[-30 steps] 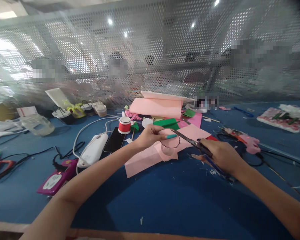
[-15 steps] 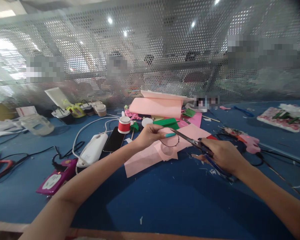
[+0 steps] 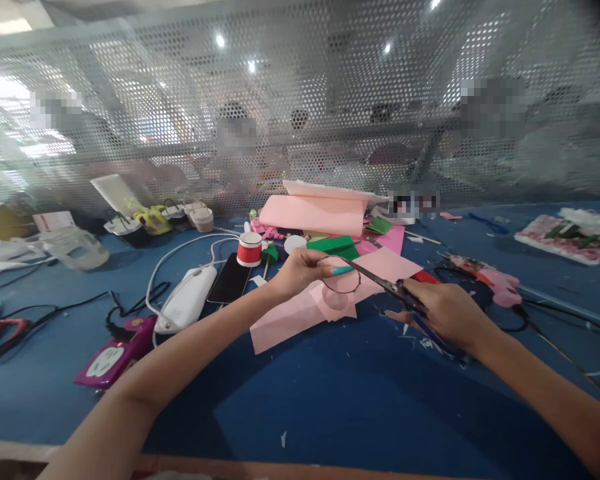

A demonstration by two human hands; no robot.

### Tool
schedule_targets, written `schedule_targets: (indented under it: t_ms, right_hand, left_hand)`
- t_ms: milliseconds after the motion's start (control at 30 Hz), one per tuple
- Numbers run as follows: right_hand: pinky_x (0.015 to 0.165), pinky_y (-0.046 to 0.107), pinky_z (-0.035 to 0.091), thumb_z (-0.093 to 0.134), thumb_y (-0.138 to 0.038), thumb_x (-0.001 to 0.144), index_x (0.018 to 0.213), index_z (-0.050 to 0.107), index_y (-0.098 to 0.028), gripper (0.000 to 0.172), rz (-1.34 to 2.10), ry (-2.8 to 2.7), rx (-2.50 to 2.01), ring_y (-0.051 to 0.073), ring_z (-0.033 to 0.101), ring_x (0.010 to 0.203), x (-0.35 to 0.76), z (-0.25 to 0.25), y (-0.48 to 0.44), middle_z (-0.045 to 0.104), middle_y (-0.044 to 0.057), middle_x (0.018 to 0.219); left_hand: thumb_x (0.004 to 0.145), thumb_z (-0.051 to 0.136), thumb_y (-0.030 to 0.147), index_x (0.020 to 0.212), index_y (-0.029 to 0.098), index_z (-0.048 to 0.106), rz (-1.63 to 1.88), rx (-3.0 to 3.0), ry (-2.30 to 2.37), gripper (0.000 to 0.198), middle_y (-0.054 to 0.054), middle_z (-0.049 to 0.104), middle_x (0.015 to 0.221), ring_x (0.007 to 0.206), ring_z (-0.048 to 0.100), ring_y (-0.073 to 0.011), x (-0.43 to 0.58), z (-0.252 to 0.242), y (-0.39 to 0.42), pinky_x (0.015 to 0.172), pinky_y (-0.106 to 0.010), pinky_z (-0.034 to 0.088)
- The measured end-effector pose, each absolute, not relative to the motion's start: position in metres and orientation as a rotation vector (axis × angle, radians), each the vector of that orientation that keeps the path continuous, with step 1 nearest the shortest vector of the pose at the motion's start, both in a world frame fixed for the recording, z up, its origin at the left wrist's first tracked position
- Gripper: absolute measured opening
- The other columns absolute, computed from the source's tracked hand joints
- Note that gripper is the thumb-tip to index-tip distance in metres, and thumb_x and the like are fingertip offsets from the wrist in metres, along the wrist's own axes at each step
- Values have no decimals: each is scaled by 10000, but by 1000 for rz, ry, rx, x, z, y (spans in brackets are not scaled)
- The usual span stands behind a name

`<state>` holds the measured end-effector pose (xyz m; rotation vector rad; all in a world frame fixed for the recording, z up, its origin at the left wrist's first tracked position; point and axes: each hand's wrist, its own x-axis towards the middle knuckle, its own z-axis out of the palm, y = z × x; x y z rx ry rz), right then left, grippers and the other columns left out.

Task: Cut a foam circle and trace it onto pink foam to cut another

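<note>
Between the thumb and fingers of my left hand [image 3: 303, 272] is a round pink piece with a dark rim [image 3: 344, 283]. My right hand [image 3: 443, 312] is closed round the dark blue handles of a pair of scissors [image 3: 380, 280], whose blades point left and reach the upper edge of the round piece. Pink paper sheets [image 3: 285, 320] lie on the table beneath, one with a circle marked on it. Behind are a folded green piece [image 3: 333, 247] and a large folded pink sheet [image 3: 313, 215].
On the blue table [image 3: 300, 393], a black phone [image 3: 230, 279], a white power bank [image 3: 186, 300], a purple device [image 3: 114, 353] and a red-and-white tape roll [image 3: 249, 250] lie left. A pink glue gun [image 3: 497, 283] with cables is at right. A perforated metal screen [image 3: 300, 87] stands behind.
Both hands keep nearly the same place. The view has shifted very slightly, and the fingers of my right hand under the scissors have moved a little.
</note>
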<state>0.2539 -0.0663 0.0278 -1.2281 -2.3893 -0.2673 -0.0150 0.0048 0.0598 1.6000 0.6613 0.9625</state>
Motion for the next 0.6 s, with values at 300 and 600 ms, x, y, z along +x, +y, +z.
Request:
schedule_targets:
  t_ms: [300, 600]
  right_hand:
    - [447, 274, 295, 376, -537, 899, 797, 531, -195, 389, -279, -2385, -1237, 216, 618, 486, 252, 32, -67, 643, 74, 574]
    - [445, 295, 323, 307, -641, 888, 764, 513, -226, 480, -273, -2386, -1321, 259, 659, 539, 251, 33, -68, 678, 101, 618]
  left_hand:
    - [625, 776, 335, 721, 138, 720, 949, 1627, 671, 226, -8, 622, 631, 591, 518, -89, -16, 61, 5, 594, -247, 431]
    - [638, 767, 312, 722, 133, 713, 930, 1623, 713, 205, -7, 608, 618, 598, 528, -96, -17, 59, 7, 598, -252, 440]
